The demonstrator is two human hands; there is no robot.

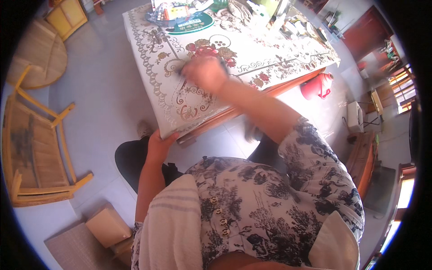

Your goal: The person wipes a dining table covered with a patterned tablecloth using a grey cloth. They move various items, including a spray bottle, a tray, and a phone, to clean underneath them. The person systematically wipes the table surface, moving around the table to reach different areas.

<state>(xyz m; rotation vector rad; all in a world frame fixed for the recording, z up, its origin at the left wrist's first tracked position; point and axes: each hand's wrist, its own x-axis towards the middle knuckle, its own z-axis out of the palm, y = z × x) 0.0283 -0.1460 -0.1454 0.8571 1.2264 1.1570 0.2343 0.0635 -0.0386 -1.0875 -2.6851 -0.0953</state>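
Note:
A white tablecloth [252, 58] printed with red roses and brown scrolls covers the table. At its near left corner my left hand [161, 145] is closed on the tablecloth's edge, thumb along the top. My right hand [206, 74] reaches across and presses down on the flowered middle of the cloth, blurred by motion. Its fingers curl over something dark, of which only bits show on either side of the hand; I cannot make out its kind.
A green fan-shaped board [193, 23], packets and other clutter crowd the table's far side. A red thermos flask [317, 86] stands beyond the right edge. To the left are a wooden chair [40, 148] and a round wooden table [40, 54]. A cardboard box [108, 225] lies at lower left.

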